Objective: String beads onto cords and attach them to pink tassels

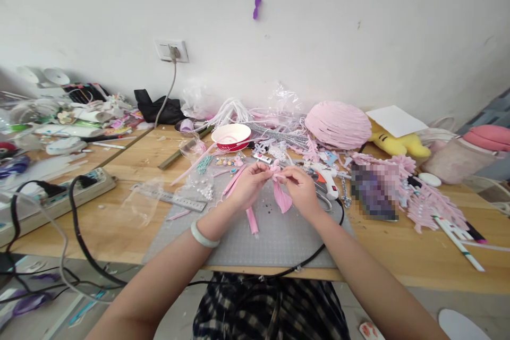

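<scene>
Both my hands are raised a little over the grey cutting mat (295, 244), meeting at a gathered piece of pink ribbon (282, 200). Its wider, pleated tail hangs down between them. My left hand (252, 183), below a pale bangle, pinches the ribbon's upper part from the left. From the right, the thumb and fingers of my right hand (300, 188) are closed on the same upper part. The exact fold at the fingertips is too small to make out. Another narrow pink strip (252, 220) lies on the mat under my left hand.
A white and orange glue gun (327, 180) lies right of my hands, its black cable crossing the mat. Farther left are a metal ruler (169, 196), bagged beads (199, 186) and a power strip (59, 204). Behind stand a red-and-white bowl (231, 138) and pink bundle (338, 125).
</scene>
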`<act>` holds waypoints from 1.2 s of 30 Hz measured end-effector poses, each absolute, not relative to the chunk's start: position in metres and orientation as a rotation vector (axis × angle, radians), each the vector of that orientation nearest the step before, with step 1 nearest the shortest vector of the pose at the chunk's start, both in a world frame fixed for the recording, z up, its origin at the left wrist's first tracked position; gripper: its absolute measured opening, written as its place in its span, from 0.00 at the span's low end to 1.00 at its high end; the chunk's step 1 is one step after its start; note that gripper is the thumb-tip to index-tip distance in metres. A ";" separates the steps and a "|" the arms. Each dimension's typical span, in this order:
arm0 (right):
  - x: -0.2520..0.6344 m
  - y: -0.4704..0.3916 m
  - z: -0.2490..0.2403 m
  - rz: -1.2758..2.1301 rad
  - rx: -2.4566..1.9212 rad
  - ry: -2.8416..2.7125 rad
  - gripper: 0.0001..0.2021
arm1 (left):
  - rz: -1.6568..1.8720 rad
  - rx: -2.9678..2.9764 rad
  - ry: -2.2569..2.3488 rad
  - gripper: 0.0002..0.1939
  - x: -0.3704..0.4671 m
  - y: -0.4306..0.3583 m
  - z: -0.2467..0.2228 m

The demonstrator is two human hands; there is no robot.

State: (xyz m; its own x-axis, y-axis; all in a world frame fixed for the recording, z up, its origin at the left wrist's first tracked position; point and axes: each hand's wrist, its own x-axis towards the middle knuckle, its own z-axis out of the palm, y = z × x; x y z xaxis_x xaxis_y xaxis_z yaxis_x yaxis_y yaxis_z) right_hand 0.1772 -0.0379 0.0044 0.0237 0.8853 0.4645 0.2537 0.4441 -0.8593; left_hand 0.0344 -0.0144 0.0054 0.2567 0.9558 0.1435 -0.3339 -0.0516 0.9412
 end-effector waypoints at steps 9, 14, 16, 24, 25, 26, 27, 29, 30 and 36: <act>0.185 -0.032 0.006 1.201 -1.104 -1.349 0.12 | 1.215 1.334 0.757 0.11 0.033 -0.012 -0.002; 0.184 -0.032 0.008 1.337 -1.074 -1.254 0.12 | 1.223 1.328 0.764 0.11 0.033 -0.013 -0.001; 0.183 -0.032 0.008 1.339 -1.062 -1.238 0.12 | 1.220 1.302 0.774 0.11 0.034 -0.013 -0.001; 0.181 -0.030 0.006 1.220 -1.027 -1.297 0.10 | 1.138 1.200 0.752 0.11 0.036 -0.013 -0.001; 0.181 -0.030 0.006 1.212 -1.028 -1.299 0.11 | 1.126 1.209 0.751 0.11 0.036 -0.013 -0.001; 0.182 -0.030 0.005 1.211 -1.031 -1.296 0.11 | 1.116 1.225 0.752 0.11 0.035 -0.012 -0.001; 0.182 -0.030 0.005 1.219 -1.037 -1.289 0.12 | 1.111 1.246 0.755 0.10 0.034 -0.011 -0.001; 0.184 -0.029 0.004 1.242 -1.054 -1.266 0.13 | 1.105 1.295 0.761 0.11 0.032 -0.011 0.000; 0.184 -0.029 0.004 1.252 -1.064 -1.253 0.14 | 1.102 1.319 0.763 0.11 0.031 -0.011 0.000; 0.181 -0.030 0.008 1.281 -1.112 -1.163 0.13 | 1.104 1.419 0.787 0.07 0.032 -0.014 0.001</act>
State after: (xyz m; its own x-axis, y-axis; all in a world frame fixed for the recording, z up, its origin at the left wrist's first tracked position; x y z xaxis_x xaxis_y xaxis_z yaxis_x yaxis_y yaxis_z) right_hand 0.1809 -0.0303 0.0076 -0.0382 0.9993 0.0060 -0.1029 0.0020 -0.9947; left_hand 0.0320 -0.0143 0.0009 0.3409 0.9204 0.1912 -0.1195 -0.1593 0.9800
